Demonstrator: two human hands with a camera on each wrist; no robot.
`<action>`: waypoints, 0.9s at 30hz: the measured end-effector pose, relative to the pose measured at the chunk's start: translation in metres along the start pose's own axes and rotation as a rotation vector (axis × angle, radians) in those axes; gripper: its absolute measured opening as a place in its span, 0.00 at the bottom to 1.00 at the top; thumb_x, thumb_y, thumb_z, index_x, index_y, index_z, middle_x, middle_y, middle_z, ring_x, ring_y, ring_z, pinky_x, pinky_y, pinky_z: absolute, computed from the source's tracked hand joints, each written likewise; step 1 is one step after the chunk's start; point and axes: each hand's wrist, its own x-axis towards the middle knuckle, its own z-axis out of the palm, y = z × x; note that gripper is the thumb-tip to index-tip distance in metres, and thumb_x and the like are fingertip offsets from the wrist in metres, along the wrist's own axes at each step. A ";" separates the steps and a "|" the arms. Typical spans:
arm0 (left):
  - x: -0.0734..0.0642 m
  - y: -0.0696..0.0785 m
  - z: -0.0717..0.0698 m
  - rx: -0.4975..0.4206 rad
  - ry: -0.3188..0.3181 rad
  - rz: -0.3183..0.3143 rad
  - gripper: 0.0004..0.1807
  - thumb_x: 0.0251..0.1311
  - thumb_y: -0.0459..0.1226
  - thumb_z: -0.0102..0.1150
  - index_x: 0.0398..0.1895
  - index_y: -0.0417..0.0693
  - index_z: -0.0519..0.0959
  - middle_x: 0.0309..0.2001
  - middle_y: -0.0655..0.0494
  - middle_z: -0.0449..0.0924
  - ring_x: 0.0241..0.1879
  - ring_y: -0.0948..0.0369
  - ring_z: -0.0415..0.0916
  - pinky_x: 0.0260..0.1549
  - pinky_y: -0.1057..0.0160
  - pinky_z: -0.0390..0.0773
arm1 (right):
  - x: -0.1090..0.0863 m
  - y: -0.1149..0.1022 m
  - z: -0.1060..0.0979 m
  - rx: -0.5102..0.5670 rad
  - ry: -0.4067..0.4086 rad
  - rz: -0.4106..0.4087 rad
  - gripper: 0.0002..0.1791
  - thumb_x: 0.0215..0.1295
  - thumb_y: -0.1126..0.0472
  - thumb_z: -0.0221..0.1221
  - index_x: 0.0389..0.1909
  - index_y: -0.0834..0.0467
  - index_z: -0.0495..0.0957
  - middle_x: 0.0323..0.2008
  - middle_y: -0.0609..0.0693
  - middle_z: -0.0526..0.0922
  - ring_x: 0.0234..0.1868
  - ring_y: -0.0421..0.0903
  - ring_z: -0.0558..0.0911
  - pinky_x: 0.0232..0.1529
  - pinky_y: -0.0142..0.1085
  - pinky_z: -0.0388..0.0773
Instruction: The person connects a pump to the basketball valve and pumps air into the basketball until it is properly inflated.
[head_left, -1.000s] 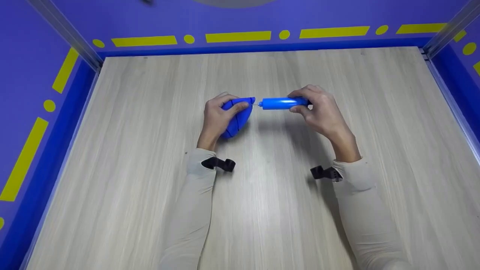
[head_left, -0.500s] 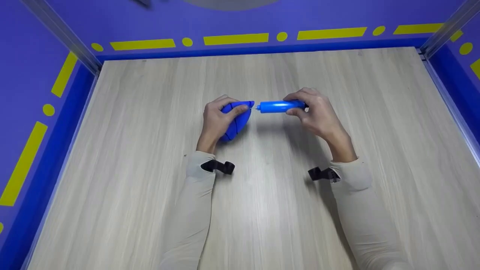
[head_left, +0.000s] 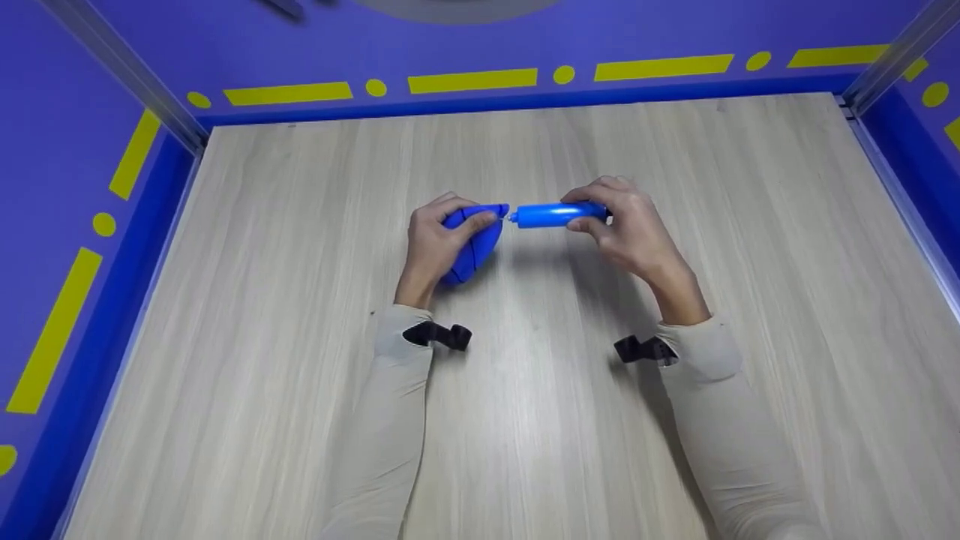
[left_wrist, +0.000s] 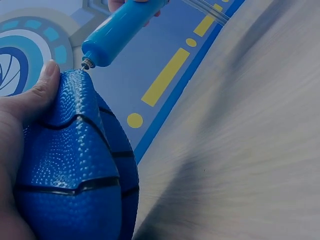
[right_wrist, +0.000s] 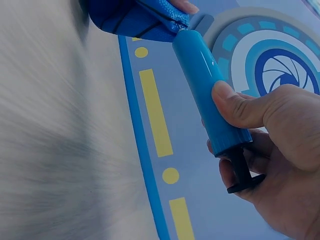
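Observation:
My left hand [head_left: 435, 240] grips a deflated blue ball [head_left: 478, 247], its pebbled skin folded and marked with black lines like a basketball. In the left wrist view the thumb presses on the folded ball [left_wrist: 70, 150] near its top. My right hand [head_left: 634, 225] holds a blue hand pump [head_left: 546, 215] level, thumb on one side and fingers on the other. A black plunger handle [right_wrist: 242, 175] sticks out a little from the pump's rear, beside the palm. The pump's metal tip [left_wrist: 88, 64] meets the ball's edge; most of the needle is hidden there.
Both hands are above a pale wood-grain table [head_left: 525, 435]. Blue walls with yellow bars [head_left: 472, 79] stand along its back and sides. Each sleeve carries a black wrist camera mount [head_left: 437, 334].
The right hand has moved left with the pump, toward the ball. The needle showed between them before, and now almost none of it is visible. The left hand has hardly moved.

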 end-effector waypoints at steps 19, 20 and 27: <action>-0.001 -0.001 0.003 0.022 0.000 0.016 0.12 0.62 0.42 0.79 0.38 0.42 0.91 0.34 0.57 0.85 0.38 0.60 0.81 0.42 0.61 0.78 | 0.000 -0.004 0.007 -0.020 0.025 -0.033 0.13 0.65 0.69 0.72 0.49 0.65 0.87 0.44 0.58 0.86 0.46 0.54 0.78 0.51 0.48 0.72; -0.001 -0.001 0.003 0.023 0.000 0.015 0.12 0.62 0.42 0.79 0.38 0.42 0.91 0.34 0.57 0.85 0.38 0.60 0.81 0.43 0.61 0.78 | 0.000 -0.005 0.007 -0.021 0.025 -0.031 0.13 0.65 0.69 0.72 0.49 0.65 0.87 0.44 0.58 0.86 0.47 0.55 0.78 0.51 0.48 0.72; 0.000 -0.001 0.003 0.018 0.005 0.013 0.12 0.62 0.42 0.79 0.38 0.42 0.91 0.34 0.56 0.85 0.39 0.59 0.81 0.43 0.60 0.78 | 0.001 -0.007 0.010 -0.035 0.039 -0.034 0.12 0.67 0.68 0.72 0.50 0.65 0.87 0.45 0.58 0.87 0.47 0.56 0.78 0.52 0.48 0.72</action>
